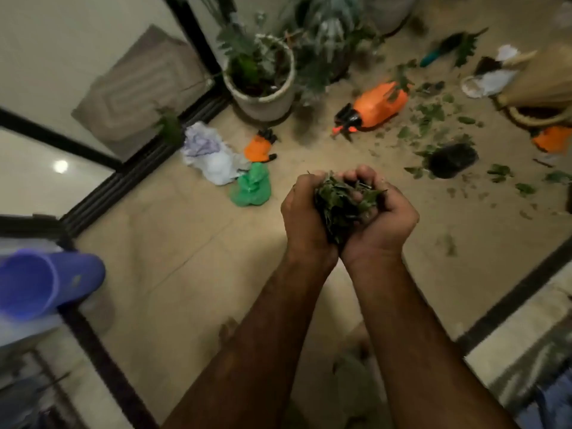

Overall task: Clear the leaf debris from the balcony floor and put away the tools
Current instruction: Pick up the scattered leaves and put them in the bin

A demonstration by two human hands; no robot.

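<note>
Left hand (305, 212) and right hand (383, 218) clasp leaf clump (340, 202); orange sprayer (380, 103), green bag (250, 187) beyond.

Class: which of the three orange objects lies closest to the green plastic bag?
The small orange object just beyond the green plastic bag; the big orange spray bottle and the third orange object lie far to the right.

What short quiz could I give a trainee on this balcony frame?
1. True or false: the large orange plastic spray bottle stands upright.
2. The left hand and right hand, cupped together, hold: A dark soil, B green leaf clippings, C a white cloth.
3. What colour is the crumpled plastic bag nearest the hands?
Key: 1 false, it lies on its side; 2 B; 3 green.
</note>
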